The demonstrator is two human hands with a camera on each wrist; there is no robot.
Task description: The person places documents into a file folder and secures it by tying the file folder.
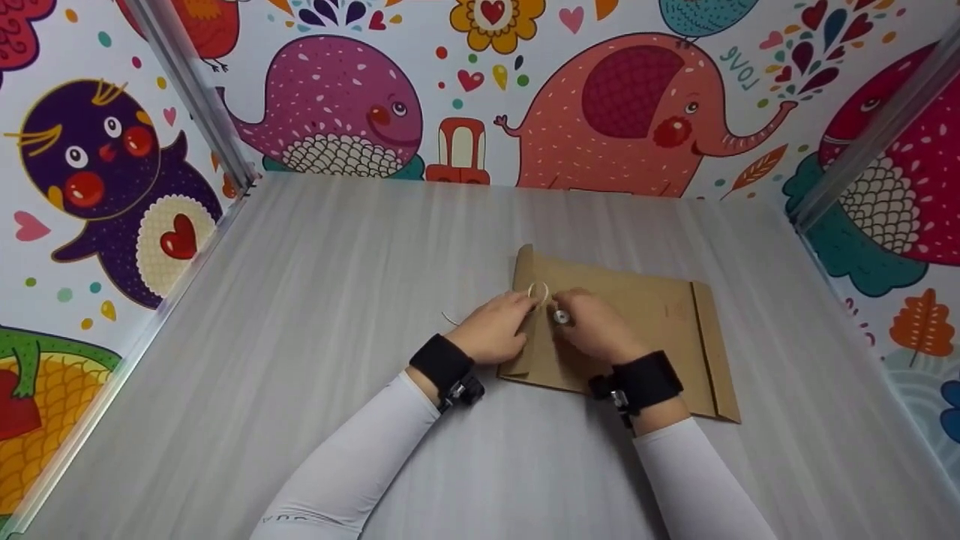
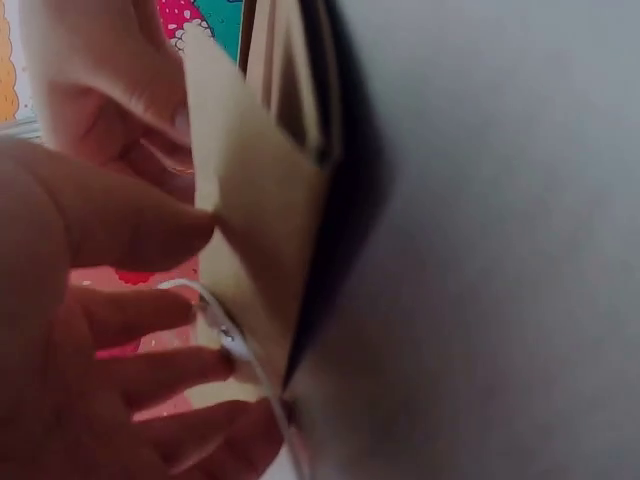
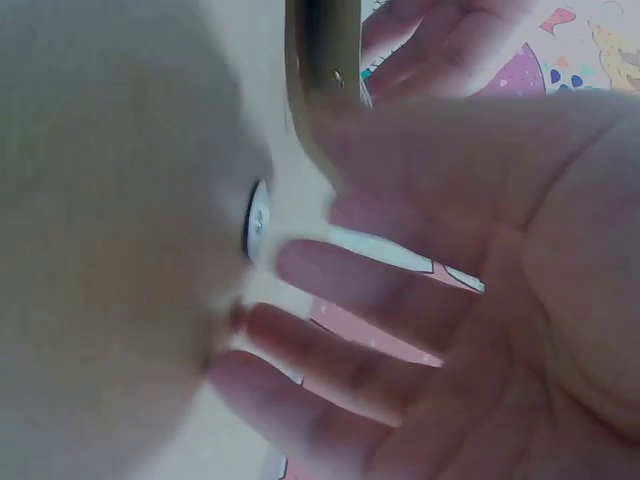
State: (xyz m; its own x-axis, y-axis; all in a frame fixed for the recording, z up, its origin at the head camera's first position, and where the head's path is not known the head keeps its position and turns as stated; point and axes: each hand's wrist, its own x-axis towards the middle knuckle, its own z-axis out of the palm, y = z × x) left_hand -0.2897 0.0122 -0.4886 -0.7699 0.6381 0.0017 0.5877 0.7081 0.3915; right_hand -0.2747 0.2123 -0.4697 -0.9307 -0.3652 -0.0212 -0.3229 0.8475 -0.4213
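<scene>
A brown paper envelope [image 1: 645, 300] lies flat on the table, its narrow flap [image 1: 519, 330] folded over on the left. My left hand [image 1: 495, 326] is at that flap; in the left wrist view its thumb touches the flap and its fingers are spread, slightly bent. White string [image 2: 262, 375] runs past those fingertips. Between the hands the string [image 1: 538, 283] stands up in a small loop. My right hand [image 1: 596, 322] pinches the string with thumb and index finger, their tips partly hidden, while its other fingers extend over the envelope. Beside them is a round white button [image 3: 258, 220].
The grey wood-grain table [image 1: 337, 300] extends around the envelope. Printed cartoon walls [image 1: 480, 90] stand behind and at both sides, with metal posts [image 1: 191, 90] at the back corners. A loose string end [image 1: 448, 319] sticks out left of my left hand.
</scene>
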